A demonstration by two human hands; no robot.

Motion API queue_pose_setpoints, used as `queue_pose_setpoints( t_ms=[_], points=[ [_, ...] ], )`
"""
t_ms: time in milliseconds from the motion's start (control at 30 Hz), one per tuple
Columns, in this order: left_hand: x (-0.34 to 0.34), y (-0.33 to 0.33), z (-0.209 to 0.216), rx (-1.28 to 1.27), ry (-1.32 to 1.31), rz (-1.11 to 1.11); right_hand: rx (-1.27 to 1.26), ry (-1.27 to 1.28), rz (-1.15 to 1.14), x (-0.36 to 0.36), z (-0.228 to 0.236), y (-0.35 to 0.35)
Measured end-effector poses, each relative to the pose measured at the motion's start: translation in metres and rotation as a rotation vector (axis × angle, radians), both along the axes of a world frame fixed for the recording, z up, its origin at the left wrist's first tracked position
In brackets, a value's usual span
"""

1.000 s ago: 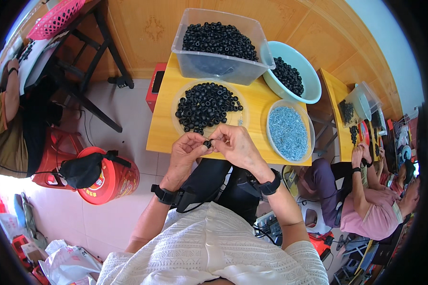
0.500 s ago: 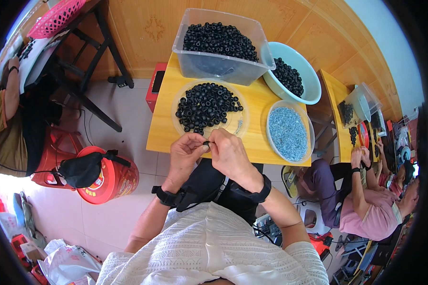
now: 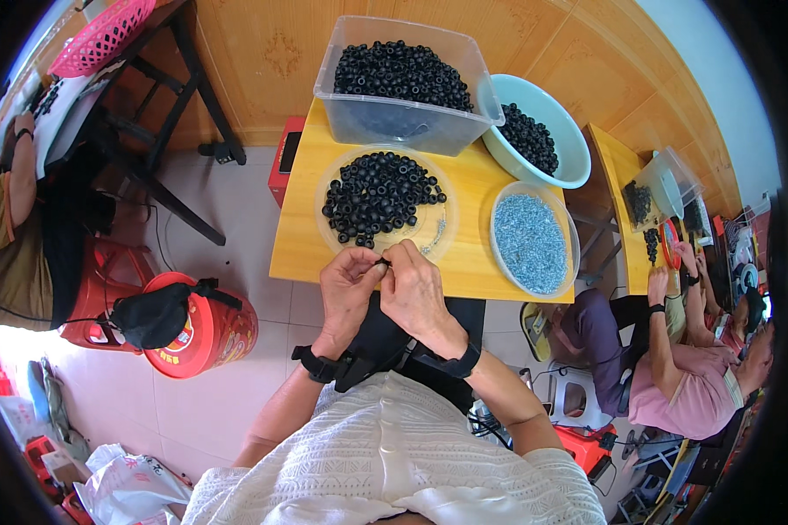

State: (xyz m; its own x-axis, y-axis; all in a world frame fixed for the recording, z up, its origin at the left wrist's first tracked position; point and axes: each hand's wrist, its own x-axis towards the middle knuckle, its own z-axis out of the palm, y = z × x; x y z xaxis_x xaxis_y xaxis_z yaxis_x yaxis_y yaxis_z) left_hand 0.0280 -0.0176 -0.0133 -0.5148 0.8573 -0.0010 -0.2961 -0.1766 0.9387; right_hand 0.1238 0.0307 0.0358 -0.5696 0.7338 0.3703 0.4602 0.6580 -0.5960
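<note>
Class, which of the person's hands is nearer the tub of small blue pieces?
Right. The right hand is left of the tub; the left hand is farther left.

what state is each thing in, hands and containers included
left hand, fingers pinching a small black piece
right hand, fingers pinching the same piece
rectangular bin, open, holding many black beads
light blue bowl, open, partly filled with black beads
round tray, uncovered, partly covered by black beads
tub, open, filled with blue bits
</note>
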Motion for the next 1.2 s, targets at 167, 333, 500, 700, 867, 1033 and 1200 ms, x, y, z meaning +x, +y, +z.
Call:
queue_pose_setpoints(
  t_ms=[167, 333, 500, 700, 867, 1033, 1200],
  points=[
    [-0.004, 0.003, 0.005, 0.027, -0.196, -0.016, -0.191, 0.205, 0.082, 0.004, -0.006, 0.010],
    [-0.006, 0.002, 0.006, 0.014, -0.246, -0.025, -0.264, 0.297, 0.115, 0.005, -0.006, 0.010],
    [-0.003, 0.002, 0.010, 0.022, -0.277, -0.050, 0.013, 0.120, 0.096, 0.010, -0.011, 0.011],
    [-0.004, -0.001, 0.016, -0.188, -0.226, -0.309, 0.037, 0.022, 0.108, 0.019, 0.001, 0.015],
    [0.001, -0.004, 0.019, -0.216, -0.175, -0.279, 0.145, -0.052, 0.087, 0.019, -0.004, 0.010],
    [0.004, -0.004, 0.017, -0.260, -0.125, -0.251, 0.174, -0.075, 0.054, 0.020, -0.009, 0.008],
    [0.007, -0.003, 0.009, -0.256, -0.090, -0.258, 0.151, -0.094, 0.064, 0.026, -0.018, 0.005]
  ],
)
